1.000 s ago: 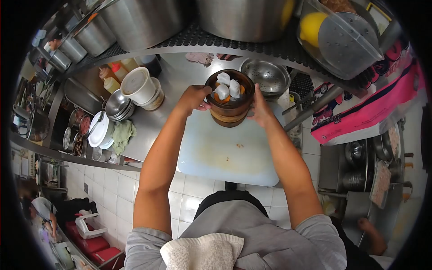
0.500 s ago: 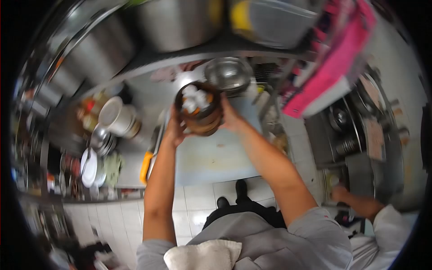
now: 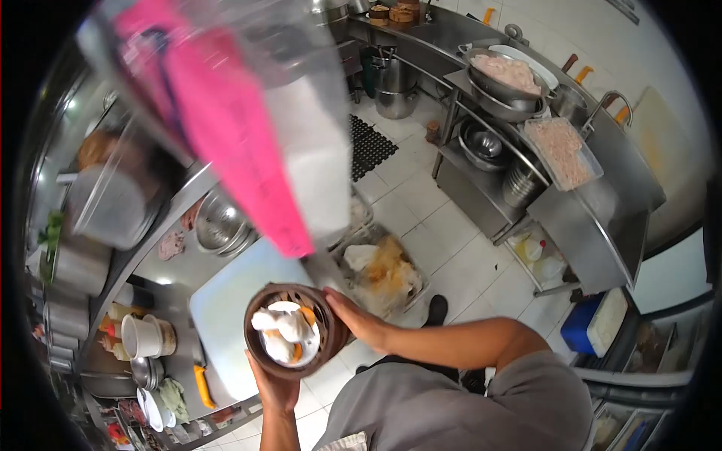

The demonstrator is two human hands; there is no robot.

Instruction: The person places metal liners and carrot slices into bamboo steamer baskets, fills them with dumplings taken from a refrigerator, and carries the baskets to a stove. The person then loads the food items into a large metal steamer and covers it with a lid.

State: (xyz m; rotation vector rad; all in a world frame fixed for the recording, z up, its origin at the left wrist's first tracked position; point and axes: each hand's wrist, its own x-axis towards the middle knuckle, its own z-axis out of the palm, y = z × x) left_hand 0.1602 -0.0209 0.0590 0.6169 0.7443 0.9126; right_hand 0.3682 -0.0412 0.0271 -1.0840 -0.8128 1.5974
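Both hands hold a dark brown bamboo steamer basket [image 3: 332, 338] in front of my body, tilted so its inside shows. In it lie several white, rounded pieces [image 3: 292, 326] with orange bits around them, on a white lining or dish. My left hand [image 3: 275, 386] supports the basket from its lower near side. Against the right wall presses my right hand [image 3: 359, 322], fingers along the side. Beneath and beyond the basket is a pale cutting board [image 3: 226, 301] on the steel counter. An orange-handled knife [image 3: 202, 385] lies left of the board.
A pink and white plastic bag [image 3: 233, 128] hangs close at upper left. Steel bowls [image 3: 218, 222] sit behind the board. A tub of food scraps [image 3: 383, 274] stands right of the counter. Across the tiled floor, another counter carries a bowl of pale meat [image 3: 504, 75] and a tray of mince [image 3: 560, 150].
My view and body have turned right, and the steamer basket has come off the middle of the board toward its near right edge. Both hands still hold it. The co-worker's arm is out of view.
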